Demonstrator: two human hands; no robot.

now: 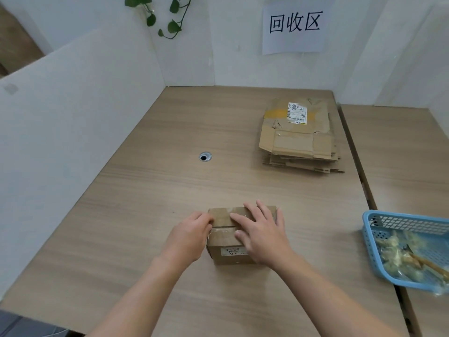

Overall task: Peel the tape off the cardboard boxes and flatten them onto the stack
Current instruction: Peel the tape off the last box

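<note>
A small brown cardboard box (227,243) sits upright near the middle of the near edge of the pale wood-grain worktop (145,190), still closed, with glossy clear tape (223,216) running across its top flaps. The right grip (262,235) lies flat on the lid with its fingers straight and spread, grasping nothing; it appears to press down so the box will not slide or lift while the tape is worked. The left grip (192,235) is at the box's upper left edge with its fingers curled in against the tape there, most likely hunting for a loose end. Whether it already has tape pinched cannot be told, since the fingertips are hidden. The stack of flattened brown cardboard (297,137) waits toward the far right corner, well apart from the box. A blue plastic mesh basket (366,229) at the right edge holds crumpled tape scraps (398,254), so peeled tape probably belongs there
</note>
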